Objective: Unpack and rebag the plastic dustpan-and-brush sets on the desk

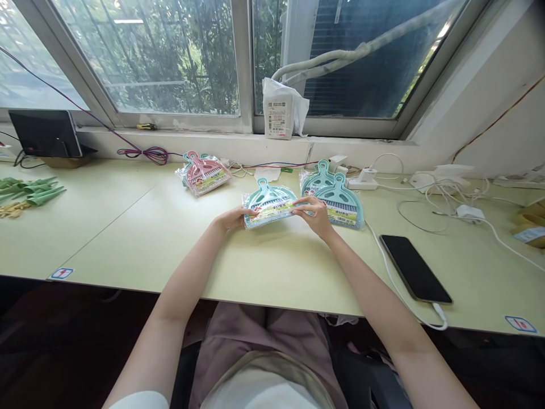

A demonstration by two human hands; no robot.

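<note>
Between my two hands is a teal mini dustpan and brush set (269, 203) in clear plastic wrap with a printed label. My left hand (233, 218) grips its left edge, the thumb on top. My right hand (313, 215) pinches its right edge. Just beyond my right hand lie wrapped teal dustpan sets (340, 199), one partly covering another. To the left, a wrapped pink dustpan set (206, 173) rests on top of a teal one, which is mostly hidden.
A black phone (415, 268) on a white charging cable lies at the right. Tangled cables and chargers (468, 213) spread behind it. Green items (42, 190) lie far left, near a dark tablet (46, 133). A white box (279, 116) stands on the windowsill.
</note>
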